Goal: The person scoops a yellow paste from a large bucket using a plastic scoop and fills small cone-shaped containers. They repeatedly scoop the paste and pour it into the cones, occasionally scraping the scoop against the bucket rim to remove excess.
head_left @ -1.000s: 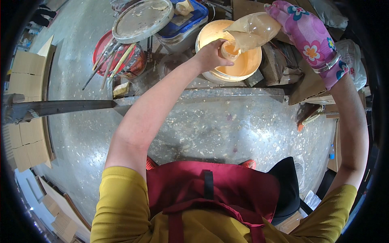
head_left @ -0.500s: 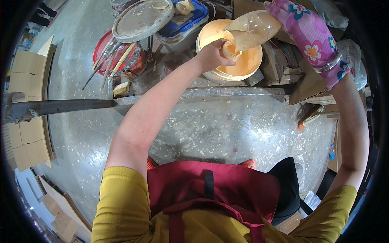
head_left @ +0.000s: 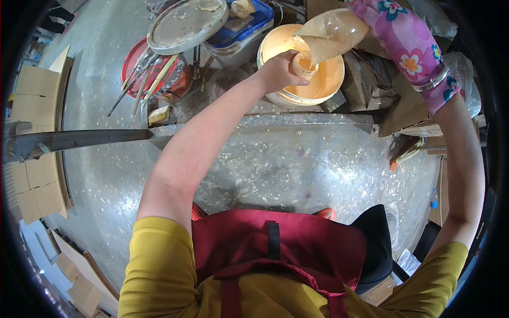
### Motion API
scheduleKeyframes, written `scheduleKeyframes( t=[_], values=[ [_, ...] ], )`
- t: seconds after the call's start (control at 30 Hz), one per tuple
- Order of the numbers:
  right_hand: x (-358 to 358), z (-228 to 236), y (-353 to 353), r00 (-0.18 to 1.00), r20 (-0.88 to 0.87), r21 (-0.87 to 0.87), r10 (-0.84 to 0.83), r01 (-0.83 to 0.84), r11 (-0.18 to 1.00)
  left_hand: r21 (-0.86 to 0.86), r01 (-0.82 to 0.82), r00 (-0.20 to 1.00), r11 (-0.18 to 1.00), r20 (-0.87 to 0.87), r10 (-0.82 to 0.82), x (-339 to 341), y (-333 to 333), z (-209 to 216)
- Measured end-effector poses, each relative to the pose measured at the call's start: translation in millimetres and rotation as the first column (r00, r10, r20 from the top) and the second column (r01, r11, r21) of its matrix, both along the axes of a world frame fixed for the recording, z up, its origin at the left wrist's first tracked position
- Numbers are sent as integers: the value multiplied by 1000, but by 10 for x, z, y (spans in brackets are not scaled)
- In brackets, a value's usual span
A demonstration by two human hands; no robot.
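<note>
and here's the left hand (head_left: 281, 72), bare, thumb and fingers wrapped round a small cup (head_left: 305, 65), holding it over the orange-coated bucket (head_left: 278, 40)! up on the other side, the right hand (head_left: 368, 15), in a flowered pink glove (head_left: 411, 53), grasps a clear plastic bottle (head_left: 338, 33) by its far end, tipping its cut mouth down beside the cup. any trickle between the 2? can't tell from here.

the cup looks light, probably stiff enough to pinch round the side below the rim, though wet orange smears could make it slick. the bottle looks thin and soft; a hard squeeze would likely buckle it, so the broad end is the kinder hold.

now the edges: the bucket's rim curves just below the cup, a lidded tub (head_left: 244, 32) crowds the left, cardboard (head_left: 400, 119) and clutter press in on the right. the roomier side is toward the person, past the metal rail (head_left: 260, 122), over the speckled floor (head_left: 254, 169).
</note>
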State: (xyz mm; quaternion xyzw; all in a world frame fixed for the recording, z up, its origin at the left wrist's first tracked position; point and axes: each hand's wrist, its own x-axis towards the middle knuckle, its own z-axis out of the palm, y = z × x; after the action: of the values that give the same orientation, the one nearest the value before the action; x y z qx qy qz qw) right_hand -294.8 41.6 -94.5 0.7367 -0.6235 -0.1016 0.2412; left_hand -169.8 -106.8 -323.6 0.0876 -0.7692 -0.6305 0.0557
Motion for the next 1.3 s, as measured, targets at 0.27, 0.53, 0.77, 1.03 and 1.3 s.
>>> scheduleKeyframes(
  t=[0.27,0.53,0.77,1.03,1.3],
  values=[
    [176,61,-125,754,457,204,-472,428,881,-26,-7,1000,1000,24,7,11,-33,-11],
    [53,8,-77,986,109,46,-129,124,991,-39,38,998,999,43,-36,2,-30,15],
    [297,51,-117,843,363,114,-397,382,917,-52,14,1000,999,20,-13,12,-31,-33],
    [251,16,-67,922,251,69,-294,286,956,-94,23,998,995,54,-18,-17,-38,-60],
    [-5,-56,5,954,219,59,-203,194,979,-187,-55,998,981,-6,55,-92,22,-50]
  ],
)
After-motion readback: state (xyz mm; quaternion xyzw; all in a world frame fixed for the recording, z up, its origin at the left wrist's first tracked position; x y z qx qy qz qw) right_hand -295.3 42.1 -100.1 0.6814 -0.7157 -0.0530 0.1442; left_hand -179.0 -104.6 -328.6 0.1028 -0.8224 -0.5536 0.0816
